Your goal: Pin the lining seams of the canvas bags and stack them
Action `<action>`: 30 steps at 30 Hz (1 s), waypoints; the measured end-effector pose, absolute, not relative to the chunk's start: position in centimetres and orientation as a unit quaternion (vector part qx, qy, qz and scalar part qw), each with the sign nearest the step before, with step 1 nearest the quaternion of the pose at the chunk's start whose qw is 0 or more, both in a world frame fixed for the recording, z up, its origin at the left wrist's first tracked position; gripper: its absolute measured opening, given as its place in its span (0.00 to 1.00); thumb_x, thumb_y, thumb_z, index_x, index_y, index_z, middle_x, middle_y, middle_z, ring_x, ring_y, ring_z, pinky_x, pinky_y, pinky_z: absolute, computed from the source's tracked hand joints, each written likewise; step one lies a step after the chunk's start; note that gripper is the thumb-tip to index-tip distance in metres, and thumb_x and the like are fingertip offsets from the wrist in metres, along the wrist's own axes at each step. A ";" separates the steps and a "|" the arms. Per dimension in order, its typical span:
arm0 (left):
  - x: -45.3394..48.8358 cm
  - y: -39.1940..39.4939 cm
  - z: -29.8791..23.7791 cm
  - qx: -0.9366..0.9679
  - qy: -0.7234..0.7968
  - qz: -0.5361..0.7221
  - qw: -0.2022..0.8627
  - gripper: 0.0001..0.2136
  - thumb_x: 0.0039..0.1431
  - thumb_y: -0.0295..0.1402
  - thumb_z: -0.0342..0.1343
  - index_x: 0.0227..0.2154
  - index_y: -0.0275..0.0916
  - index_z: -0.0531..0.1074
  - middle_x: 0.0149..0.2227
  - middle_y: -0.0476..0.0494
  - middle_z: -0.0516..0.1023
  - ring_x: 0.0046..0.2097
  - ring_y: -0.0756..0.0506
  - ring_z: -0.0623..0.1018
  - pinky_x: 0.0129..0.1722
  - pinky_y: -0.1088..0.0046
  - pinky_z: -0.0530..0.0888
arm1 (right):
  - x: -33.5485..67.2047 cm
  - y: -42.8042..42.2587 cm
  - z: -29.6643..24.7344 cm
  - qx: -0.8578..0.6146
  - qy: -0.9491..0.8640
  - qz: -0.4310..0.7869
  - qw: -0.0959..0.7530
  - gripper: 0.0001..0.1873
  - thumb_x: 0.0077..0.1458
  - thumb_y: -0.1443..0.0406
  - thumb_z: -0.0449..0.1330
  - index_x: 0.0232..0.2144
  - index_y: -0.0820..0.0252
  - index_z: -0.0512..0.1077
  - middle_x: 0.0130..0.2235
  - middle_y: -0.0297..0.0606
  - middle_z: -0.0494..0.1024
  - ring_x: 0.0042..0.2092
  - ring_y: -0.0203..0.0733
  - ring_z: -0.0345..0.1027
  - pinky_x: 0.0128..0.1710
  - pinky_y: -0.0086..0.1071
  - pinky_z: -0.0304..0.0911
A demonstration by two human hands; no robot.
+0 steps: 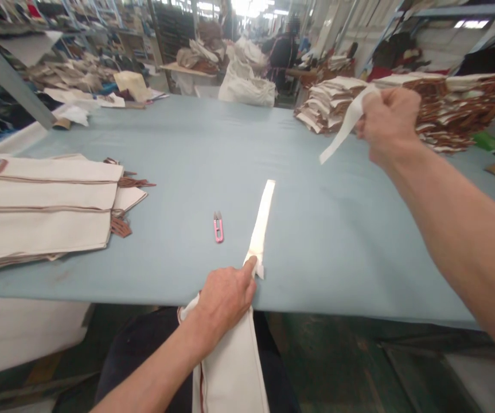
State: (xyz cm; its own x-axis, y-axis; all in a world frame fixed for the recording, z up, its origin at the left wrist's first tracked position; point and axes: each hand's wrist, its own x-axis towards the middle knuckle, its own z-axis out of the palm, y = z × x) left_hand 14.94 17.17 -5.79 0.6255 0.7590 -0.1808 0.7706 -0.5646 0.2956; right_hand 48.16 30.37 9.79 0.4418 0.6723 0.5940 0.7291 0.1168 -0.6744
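My left hand (230,292) is at the table's near edge, its fingers closed on a cream fabric piece (232,367) that hangs down over my lap. The forefinger presses on the lower end of a pale strip (264,212), which lies flat on the table and points away from me. Raised at the right, my right hand (391,117) pinches one end of a white strip (344,129), whose other end dangles free above the table. Pink-handled thread snips (218,227) lie left of the flat strip, touched by neither hand.
A stack of cream fabric pieces (45,212) with brown trim lies at the left of the blue table (178,155). Cream and brown bundles (453,103) are piled at the back right. A white sack (247,80) stands beyond the far edge, near a person (284,54).
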 end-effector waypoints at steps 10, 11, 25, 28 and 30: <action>10.0 13.6 -5.4 0.844 0.418 0.154 0.300 0.22 0.76 0.38 0.34 0.54 0.38 0.73 0.36 0.42 0.82 0.36 0.43 0.81 0.39 0.70 0.71 | 34.1 16.6 9.0 -0.579 -0.481 0.296 0.587 0.15 0.59 0.58 0.68 0.27 0.62 0.72 0.20 0.30 0.72 0.19 0.29 0.62 0.18 0.22 0.60; 9.3 12.6 -5.1 0.841 0.410 0.164 0.313 0.22 0.76 0.38 0.35 0.48 0.39 0.75 0.33 0.44 0.81 0.34 0.44 0.79 0.37 0.71 0.70 | 32.6 15.1 8.9 -0.561 -0.472 0.328 0.596 0.16 0.56 0.56 0.70 0.28 0.62 0.73 0.20 0.30 0.73 0.20 0.30 0.63 0.18 0.22 0.62; 6.4 1.4 -3.7 0.499 0.255 0.343 0.754 0.27 0.58 0.56 0.62 0.46 0.34 0.78 0.20 0.57 0.56 0.24 0.53 0.56 0.26 0.76 0.57 | 17.9 2.3 6.4 -0.446 -0.371 0.489 0.651 0.16 0.56 0.55 0.69 0.28 0.60 0.73 0.23 0.32 0.74 0.22 0.33 0.68 0.19 0.23 0.67; 6.5 1.0 -1.9 0.413 0.228 0.408 0.781 0.26 0.53 0.56 0.68 0.40 0.35 0.79 0.26 0.52 0.67 0.31 0.51 0.68 0.37 0.75 0.69 | 17.6 -0.2 4.3 -0.496 -0.312 0.500 0.637 0.17 0.52 0.53 0.71 0.29 0.61 0.75 0.24 0.34 0.76 0.23 0.34 0.69 0.22 0.25 0.70; 6.5 0.3 -1.5 0.383 0.233 0.400 0.799 0.28 0.49 0.56 0.70 0.40 0.35 0.79 0.32 0.48 0.72 0.34 0.50 0.71 0.39 0.74 0.71 | 17.8 -1.7 2.8 -0.531 -0.272 0.496 0.631 0.17 0.52 0.52 0.70 0.31 0.61 0.76 0.25 0.35 0.77 0.25 0.36 0.71 0.26 0.27 0.73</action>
